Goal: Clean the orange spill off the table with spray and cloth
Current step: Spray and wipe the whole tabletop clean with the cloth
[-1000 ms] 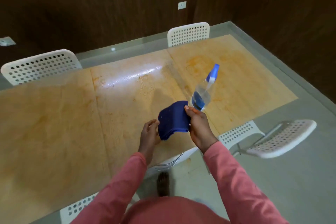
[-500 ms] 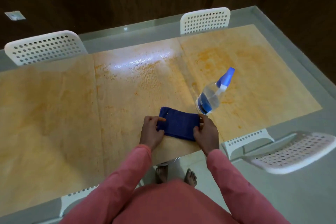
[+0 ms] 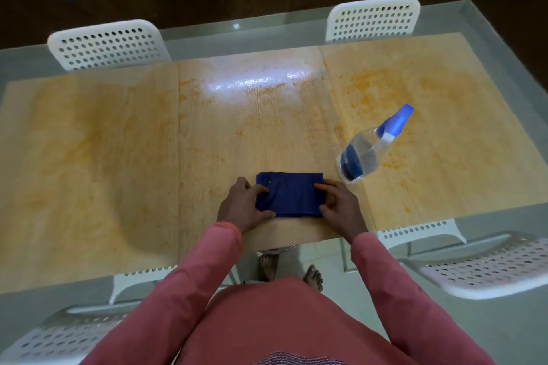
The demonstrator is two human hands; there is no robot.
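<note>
Glass, with pale wood-look panels under it, makes up the surface (image 3: 89,139) that fills most of the frame; orange smears lie over nearly all of it, heaviest in the right-hand panel and around the centre seam, so I judge the wiping has hardly begun, if at all; four white perforated chairs ring it, two at the upper edge (image 3: 106,44) (image 3: 373,21) and two at the lower corners (image 3: 486,270) (image 3: 59,338), all left where they are, presumably because the person stands to reach across; a pink sleeve (image 3: 189,281) runs up from the lower centre to each wrist.

Next in size, the spray bottle (image 3: 367,154) stands at centre right, just beside the right hand but not touching it, its blue nozzle toward the upper right; it looks parked within reach so both hands are free for the cloth; the blue cloth (image 3: 289,194) lies flat as a folded rectangle near the lower edge of the middle panel, likely being squared into a thick pad for wiping; the left hand (image 3: 244,206) pinches the cloth's left end, thumb under and fingers curled over it; the right hand (image 3: 338,204) holds the right end likewise, an orange-tipped finger lying on top; the next move probably calls for lifting the bottle and wetting the stain.
</note>
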